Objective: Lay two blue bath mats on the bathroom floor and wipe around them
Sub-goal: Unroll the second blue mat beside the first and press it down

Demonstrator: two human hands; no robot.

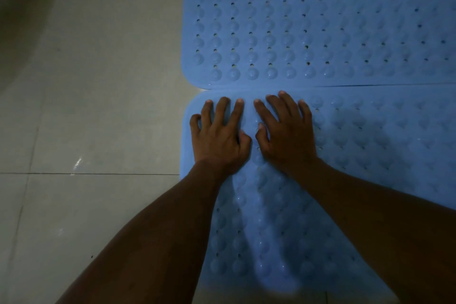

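**A:** From the head camera, where are the mats?

**B:** Both lie flat on the floor [98, 106], on the right side of the view; the far mat [320, 20] fills the upper right, and the near mat [370, 155] runs from the middle down to the bottom edge; their long edges meet in a thin dark seam [370, 85], touching or very nearly so; the rounded corners part a little at the left end, where a sliver of tile shows.

**A:** And the hands?

**B:** Both are on the near mat, just below the seam, side by side and palm down; the left hand [219, 136] sits close to the mat's left edge; the right hand [286, 131] is just beside it, the thumbs nearly meeting.

**A:** Are they gripping anything?

**B:** No; the fingers of each are spread and slightly arched, tips pressing on the blue surface; neither has hold of anything; bare forearms come in from the bottom.

**A:** What do the mats look like?

**B:** Light blue, covered in rows of round bumps with small holes between them; the light is dim, and the arms' shadow darkens the near mat.

**A:** And the rest?

**B:** Pale grey tiles on the left with a dark grout line [98, 174] crossing toward the near mat; a small wet-looking glint [77, 163] sits just above that line.
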